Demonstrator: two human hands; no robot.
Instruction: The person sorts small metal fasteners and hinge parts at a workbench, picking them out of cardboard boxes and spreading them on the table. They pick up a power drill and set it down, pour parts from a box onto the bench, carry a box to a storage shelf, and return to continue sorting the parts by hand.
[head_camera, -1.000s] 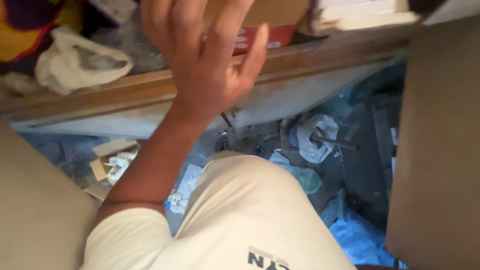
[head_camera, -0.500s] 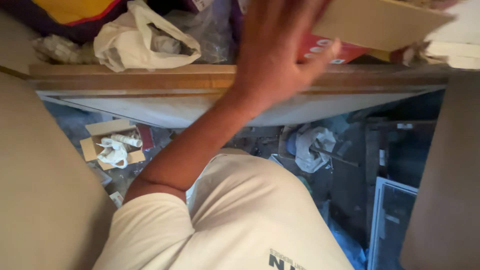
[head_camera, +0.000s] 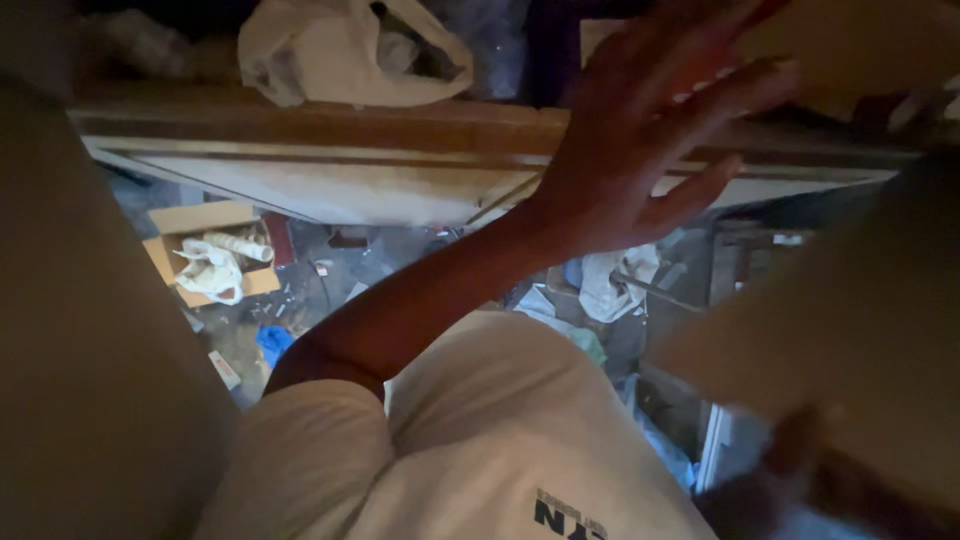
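My left hand (head_camera: 650, 150) is spread against the wooden ledge (head_camera: 330, 125). A white plastic bag (head_camera: 340, 50) crowds the ledge to its left; a cardboard box (head_camera: 860, 40) presses in from the right. Between them lies a narrow gap.

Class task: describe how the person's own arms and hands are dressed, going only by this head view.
The left hand is bare: no glove, ring or watch shows. Its forearm is bare up to a short white sleeve of a white T-shirt bearing dark lettering. The right hand is a dark blur; its clothing cannot be told.
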